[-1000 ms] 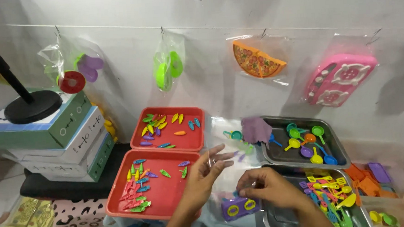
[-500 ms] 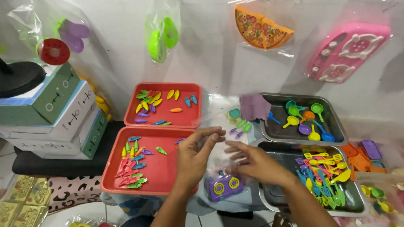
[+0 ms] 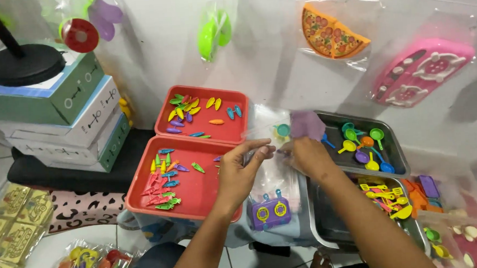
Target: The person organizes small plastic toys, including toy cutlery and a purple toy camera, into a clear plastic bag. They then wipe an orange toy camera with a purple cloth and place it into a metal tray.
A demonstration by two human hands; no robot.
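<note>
We hold a clear plastic bag (image 3: 275,164) up between our two hands, above the gap between the red trays and the metal ones, and a purple toy stove (image 3: 271,213) with two yellow rings sits at its bottom. Our left hand (image 3: 240,172) pinches the bag's upper edge with thumb and fingertips closed on the film. Our right hand (image 3: 307,155) grips the other side of the opening, fingers curled shut on the plastic, with a flat purple piece (image 3: 307,125) just above the knuckles; we cannot tell whether the hand holds it. Left of the bag lies the near red tray (image 3: 198,198) with small coloured toy pieces, and behind it a second red tray (image 3: 225,134) with more. To the right, a metal tray (image 3: 397,161) holds little coloured toy pans, and a nearer metal tray (image 3: 322,222) holds yellow and other toy utensils. On the wall hang bagged toys, among them a toy pizza (image 3: 334,39) and a pink stove top (image 3: 423,72). Stacked boxes (image 3: 58,121) stand at far left.
</note>
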